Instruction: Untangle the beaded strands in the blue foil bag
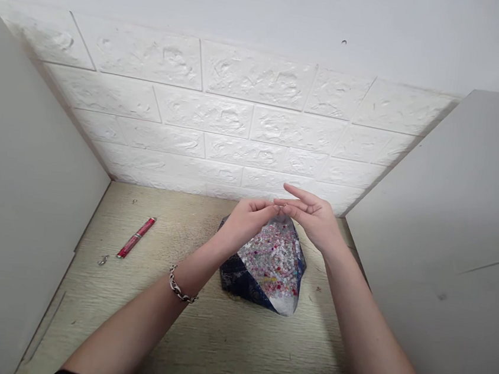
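While a chain bracelet [182, 287] circles the left wrist, the navy patterned bead holder [245, 282] sits right of centre on the wood-grain tabletop [214, 356], its raised sides seemingly there to stop the loose pink, white and red beads [275, 252] rolling off. Toward the tabletop's left edge lie a small metal clasp [103, 260] and a slanted red pen-like tube [136, 238], both well apart from the hands. Over the holder's far end, the left hand [253, 218] and right hand [316, 216] meet, thumbs and forefingers pinching a tiny piece [285, 205] too small to identify; the right's other fingers fan out, probably for a clearer view. The left hand hides part of the holder. Behind, a white brick-patterned wall [230, 119] closes the back edge.
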